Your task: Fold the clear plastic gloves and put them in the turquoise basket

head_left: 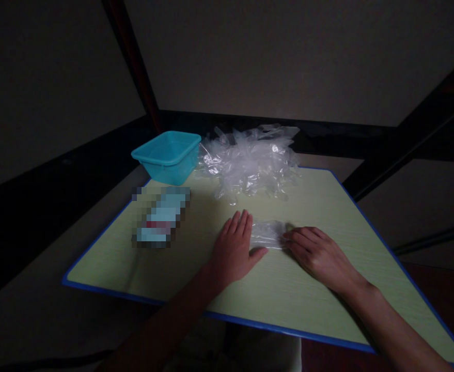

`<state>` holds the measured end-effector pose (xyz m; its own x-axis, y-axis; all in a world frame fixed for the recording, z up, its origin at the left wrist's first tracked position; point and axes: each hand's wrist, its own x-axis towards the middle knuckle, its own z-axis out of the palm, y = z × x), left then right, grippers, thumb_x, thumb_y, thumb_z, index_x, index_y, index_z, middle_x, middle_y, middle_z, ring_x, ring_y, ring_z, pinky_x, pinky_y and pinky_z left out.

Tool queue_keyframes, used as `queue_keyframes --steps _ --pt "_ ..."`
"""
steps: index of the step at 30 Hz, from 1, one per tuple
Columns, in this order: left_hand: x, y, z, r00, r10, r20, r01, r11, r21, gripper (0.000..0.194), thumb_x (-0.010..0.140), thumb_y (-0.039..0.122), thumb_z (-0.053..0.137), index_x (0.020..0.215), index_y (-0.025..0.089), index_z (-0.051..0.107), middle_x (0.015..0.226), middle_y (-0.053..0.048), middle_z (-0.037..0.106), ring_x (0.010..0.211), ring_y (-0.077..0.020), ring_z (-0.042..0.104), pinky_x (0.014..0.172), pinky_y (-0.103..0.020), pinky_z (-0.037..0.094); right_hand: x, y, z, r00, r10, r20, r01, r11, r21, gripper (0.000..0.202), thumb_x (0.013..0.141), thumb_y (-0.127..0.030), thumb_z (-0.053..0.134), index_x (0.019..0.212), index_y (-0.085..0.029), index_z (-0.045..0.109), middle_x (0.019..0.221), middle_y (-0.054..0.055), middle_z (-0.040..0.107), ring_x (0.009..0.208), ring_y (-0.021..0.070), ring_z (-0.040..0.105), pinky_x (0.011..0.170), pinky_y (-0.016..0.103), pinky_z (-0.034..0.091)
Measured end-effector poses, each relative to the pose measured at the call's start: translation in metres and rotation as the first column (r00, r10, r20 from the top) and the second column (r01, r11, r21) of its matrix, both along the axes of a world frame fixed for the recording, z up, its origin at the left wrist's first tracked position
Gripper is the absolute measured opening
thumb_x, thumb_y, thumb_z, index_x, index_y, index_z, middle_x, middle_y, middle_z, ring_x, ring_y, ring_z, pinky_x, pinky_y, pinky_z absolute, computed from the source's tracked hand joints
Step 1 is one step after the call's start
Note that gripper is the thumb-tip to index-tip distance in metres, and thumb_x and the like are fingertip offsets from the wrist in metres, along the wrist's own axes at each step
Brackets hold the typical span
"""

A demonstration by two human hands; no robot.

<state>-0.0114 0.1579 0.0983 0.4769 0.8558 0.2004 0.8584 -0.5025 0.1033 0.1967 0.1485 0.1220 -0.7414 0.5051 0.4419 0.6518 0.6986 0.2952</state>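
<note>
A flat, creased strip of clear plastic film [268, 234] lies on the table between my hands. My left hand [234, 250] rests flat over its left end, fingers stretched out and thumb apart. At the right end, the bent fingers of my right hand [315, 253] pinch the film's edge; the fingertips are partly hidden. Beyond both hands is a loose heap of clear thin plastic pieces [250, 163] with finger-like ends, resembling disposable gloves. Whether the strip is one of these I cannot tell.
A turquoise plastic basin [178, 173] stands at the table's back left corner, close beside the heap. Nearer me on the left lies a pixelated flat object [162, 214]. The pale table [308, 315] has a blue rim. Dark bars and a pale wall surround it.
</note>
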Motion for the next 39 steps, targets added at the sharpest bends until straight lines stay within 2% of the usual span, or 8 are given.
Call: queue_keyframes --steps 5,18,24,26,28,32,36,39 --pt "0.000 0.001 0.001 1.000 0.005 0.012 -0.005 1.000 -0.003 0.077 0.084 0.052 0.046 0.137 -0.001 0.027 0.146 -0.021 0.028 0.135 -0.0296 0.025 0.109 -0.041 0.028 -0.001 -0.001 0.001 1.000 0.004 -0.014 -0.004 1.000 0.022 0.033 0.092 -0.011 0.040 0.075 -0.012 0.068 0.077 0.007 0.068 0.075 0.0193 0.058 0.070 0.033 0.046" --pt "0.000 0.001 0.002 0.998 0.058 0.014 -0.058 0.997 -0.048 0.076 0.082 0.056 0.046 0.134 0.002 0.036 0.146 -0.018 0.029 0.136 -0.0315 0.024 0.109 -0.048 0.024 0.000 0.000 -0.001 1.000 0.001 -0.020 -0.001 1.000 0.000 0.031 0.091 -0.010 0.041 0.074 -0.012 0.067 0.075 0.007 0.067 0.073 0.0198 0.058 0.065 0.032 0.044" --pt "-0.001 0.002 0.001 0.995 0.076 0.060 -0.075 0.997 -0.025 0.081 0.081 0.057 0.049 0.133 -0.003 0.035 0.144 -0.025 0.028 0.136 -0.0331 0.023 0.109 -0.048 0.024 -0.001 -0.001 -0.001 0.999 -0.002 -0.036 0.001 1.000 -0.008 0.029 0.090 -0.009 0.042 0.075 -0.012 0.066 0.076 0.008 0.068 0.073 0.0203 0.058 0.066 0.033 0.043" --pt "-0.002 0.001 0.003 0.996 0.039 0.082 -0.040 0.999 0.011 0.079 0.080 0.055 0.051 0.133 -0.002 0.036 0.145 -0.025 0.027 0.135 -0.0351 0.022 0.108 -0.051 0.024 -0.001 -0.001 -0.001 0.998 0.003 -0.069 -0.004 1.000 -0.015 0.027 0.089 -0.010 0.043 0.073 -0.013 0.065 0.077 0.008 0.067 0.074 0.0201 0.057 0.066 0.032 0.043" --pt "-0.004 -0.001 0.006 0.993 -0.046 0.111 0.038 0.997 0.072 0.071 0.080 0.049 0.053 0.131 0.001 0.040 0.145 -0.023 0.028 0.135 -0.0354 0.023 0.107 -0.052 0.024 -0.001 -0.001 0.000 0.993 0.016 -0.115 -0.020 0.999 -0.033 0.024 0.089 -0.012 0.044 0.073 -0.013 0.063 0.079 0.009 0.067 0.074 0.0200 0.056 0.067 0.032 0.042" --pt "-0.002 -0.007 0.011 0.966 -0.200 0.162 0.176 0.972 0.154 0.052 0.078 0.037 0.058 0.120 0.007 0.053 0.138 -0.019 0.042 0.128 -0.0317 0.039 0.105 -0.045 0.032 -0.001 -0.002 0.001 0.979 0.019 -0.204 -0.037 0.996 -0.081 0.017 0.086 -0.013 0.047 0.076 -0.013 0.061 0.084 0.011 0.066 0.076 0.0205 0.054 0.068 0.033 0.042" --pt "0.003 -0.009 0.011 0.954 -0.251 0.164 0.217 0.956 0.200 0.033 0.080 0.022 0.055 0.110 0.009 0.058 0.126 -0.016 0.056 0.117 -0.0258 0.051 0.098 -0.039 0.040 -0.002 -0.004 0.001 0.962 0.028 -0.272 -0.059 0.992 -0.109 0.011 0.084 -0.010 0.049 0.078 -0.013 0.058 0.089 0.013 0.066 0.079 0.0208 0.054 0.070 0.034 0.042" --pt "0.005 -0.008 0.009 0.954 -0.259 0.152 0.222 0.949 0.224 0.028 0.084 0.015 0.049 0.110 0.009 0.058 0.120 -0.015 0.060 0.113 -0.0227 0.054 0.095 -0.037 0.044 -0.003 -0.005 0.001 0.951 0.054 -0.304 -0.089 0.991 -0.101 0.009 0.083 -0.009 0.049 0.079 -0.013 0.057 0.089 0.013 0.066 0.079 0.0207 0.055 0.070 0.035 0.043"
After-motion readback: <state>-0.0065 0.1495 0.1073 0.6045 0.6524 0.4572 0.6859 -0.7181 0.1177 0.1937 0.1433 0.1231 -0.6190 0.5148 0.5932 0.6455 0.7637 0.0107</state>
